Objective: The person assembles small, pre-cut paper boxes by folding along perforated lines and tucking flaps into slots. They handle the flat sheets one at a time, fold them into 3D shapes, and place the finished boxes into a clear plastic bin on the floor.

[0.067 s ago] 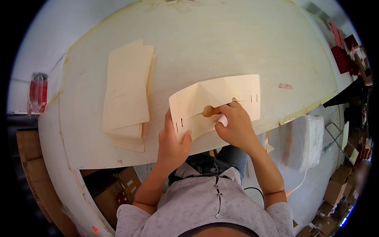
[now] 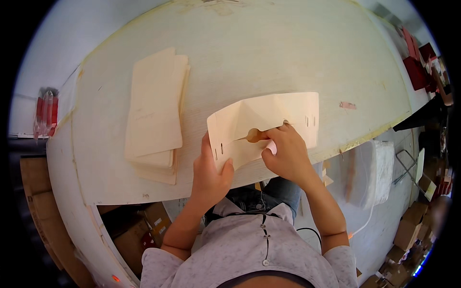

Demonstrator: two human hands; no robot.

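Note:
A cream card sheet point(image 2: 259, 110) with rounded corners is held over the table's near edge. It has small slots near both ends, and a long cut with a rounded hole runs across its middle. My left hand point(image 2: 211, 172) is closed on the sheet's lower left end, thumb on the near face. At the cut, right of the hole, my right hand point(image 2: 287, 150) has its fingers curled against the card; the card's edge hides some fingertips. To the left lies a stack of similar cream card sheets point(image 2: 154, 105), slightly fanned.
The pale table point(image 2: 269, 53) has a curved, yellowed edge. A small pink scrap point(image 2: 347, 105) lies on its right side. Cardboard boxes point(image 2: 153, 218) sit beneath the table at left, and a plastic-wrapped bundle point(image 2: 377, 173) stands below its right edge.
The held card sheet has shifted very slightly to the right, its right end most. Both hands keep nearly the same places; the stack has not moved.

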